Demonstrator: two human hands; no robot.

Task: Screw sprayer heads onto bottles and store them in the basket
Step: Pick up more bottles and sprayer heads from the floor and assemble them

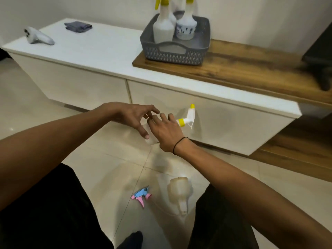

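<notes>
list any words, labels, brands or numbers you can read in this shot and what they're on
None can be read.
Right-hand spray bottle in the grey basket: a label with dark marks, too blurred to read.
White handheld controller on the cabinet: dark buttons, no legible text.
No print shows on the other bottles or sprayer heads.

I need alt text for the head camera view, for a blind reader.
Two hands, left hand and right hand, hold a yellow sprayer head on a bottle over the floor. Behind, a grey basket holds finished bottles.
</notes>
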